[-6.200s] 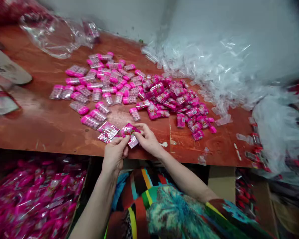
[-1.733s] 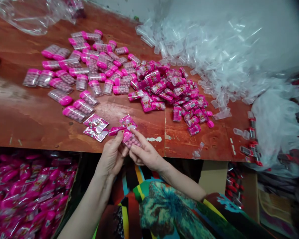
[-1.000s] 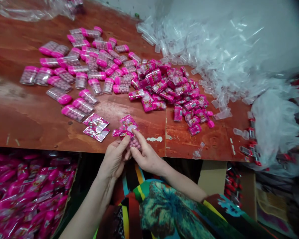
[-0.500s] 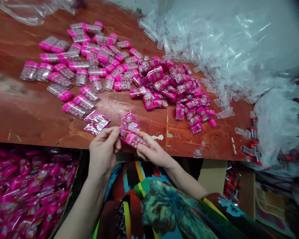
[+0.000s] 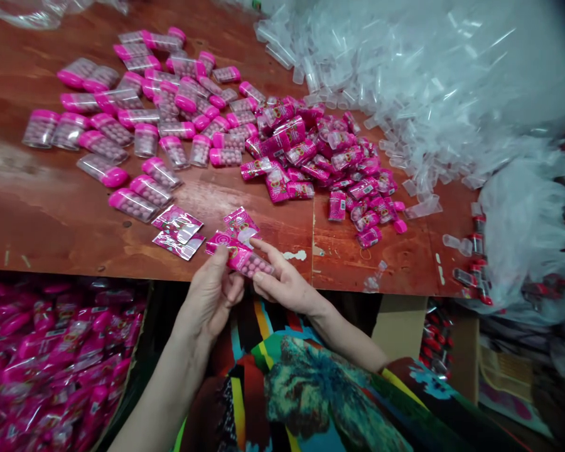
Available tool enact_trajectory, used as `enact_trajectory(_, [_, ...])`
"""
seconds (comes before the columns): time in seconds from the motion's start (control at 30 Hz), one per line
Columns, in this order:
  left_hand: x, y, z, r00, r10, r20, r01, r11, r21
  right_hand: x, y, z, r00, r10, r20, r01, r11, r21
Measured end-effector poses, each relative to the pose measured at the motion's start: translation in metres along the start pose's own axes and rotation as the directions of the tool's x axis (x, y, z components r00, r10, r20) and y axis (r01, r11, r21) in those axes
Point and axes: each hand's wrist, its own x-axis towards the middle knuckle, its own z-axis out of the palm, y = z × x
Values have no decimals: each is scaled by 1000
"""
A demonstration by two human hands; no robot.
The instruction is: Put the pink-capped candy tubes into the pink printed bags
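Between both hands, near the table's front edge, is a clear candy container full of pink balls. A printed pink wrapper covers its left part and sticks out past that end. My left hand pinches the wrapper, thumb on top and fingers curled beneath. My right hand grips the container's bare right end between thumb and fingers. Just beyond lies a loose flat wrapper, partly overlapped by the held one. More flat wrappers lie to the left, their silvery parts glinting.
Pink-capped candy containers spread over the table's left side. Wrapped containers are heaped in the middle. Empty clear tubes pile up behind at right. A box of pink packs stands below left; red-capped items fill a carton below right.
My left hand has shifted its hold, and its thumb now lies over the wrapper, more of which shows at the left end. My right hand still holds the container; its index finger has lifted slightly.
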Motion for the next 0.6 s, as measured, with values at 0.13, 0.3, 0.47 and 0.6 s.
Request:
enact_trajectory(0.13, [0, -4, -1, 997, -61, 52, 58, 997, 59, 1, 3, -1, 1000, -10, -22, 9, 998, -64])
enact_trajectory(0.3, [7, -11, 3, 995, -3, -100, 8, 999, 53, -3, 1, 3, 991, -68, -118, 14, 915, -404])
enact_trajectory(0.47, [7, -18, 6, 997, -40, -61, 41, 999, 21, -3, 2, 5, 991, -92, -102, 47, 923, -381])
enact_trajectory(0.6, [2, -16, 2, 996, -57, 69, 52, 996, 76, -2, 4, 3, 999, -30, -15, 30, 1000, 0])
